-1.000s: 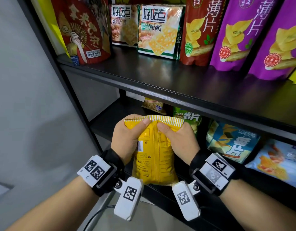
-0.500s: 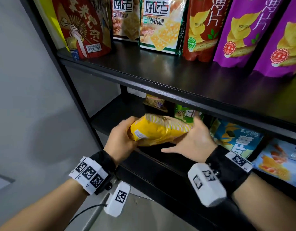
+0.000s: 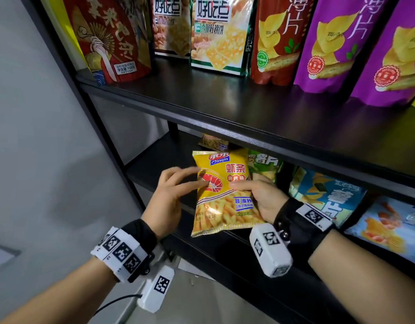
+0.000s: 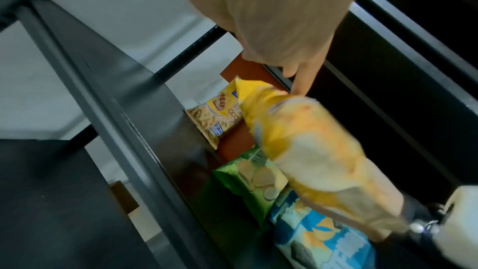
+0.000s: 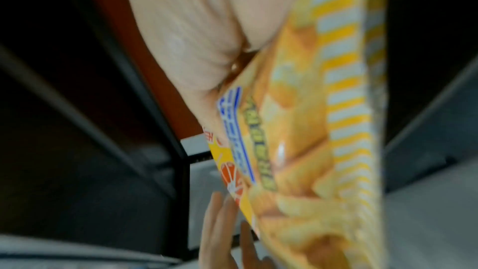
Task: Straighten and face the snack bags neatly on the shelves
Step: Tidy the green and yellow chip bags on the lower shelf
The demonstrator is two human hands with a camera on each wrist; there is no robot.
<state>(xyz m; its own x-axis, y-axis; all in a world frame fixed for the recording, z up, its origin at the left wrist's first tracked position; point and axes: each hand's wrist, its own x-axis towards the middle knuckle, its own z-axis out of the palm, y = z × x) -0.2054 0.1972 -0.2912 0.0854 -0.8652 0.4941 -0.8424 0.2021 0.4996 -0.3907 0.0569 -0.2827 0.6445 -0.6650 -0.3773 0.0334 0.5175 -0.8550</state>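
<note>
A yellow shrimp-stick snack bag (image 3: 223,195) is held upright in front of the lower shelf (image 3: 155,160), its printed front facing me. My right hand (image 3: 253,192) grips its right edge, thumb on the front and fingers behind. My left hand (image 3: 187,176) lies with straight fingers against the bag's left front, by the shrimp picture. The left wrist view shows one finger (image 4: 302,83) touching the bag's top (image 4: 310,150). In the right wrist view the bag (image 5: 297,130) lies blurred against my palm, with the left fingers (image 5: 220,222) below it.
On the lower shelf a second yellow bag (image 3: 213,143) sits at the back, then a green chip bag (image 3: 265,162), a blue bag (image 3: 328,195) and a pale blue bag (image 3: 389,225). The upper shelf (image 3: 225,106) carries red (image 3: 108,38), cracker (image 3: 218,36) and purple bags (image 3: 330,43). A grey wall stands left.
The bag has been turned from back-facing, through lying sideways, to front-facing and upright. My left hand has let go of its top and now touches the front with straight fingers.
</note>
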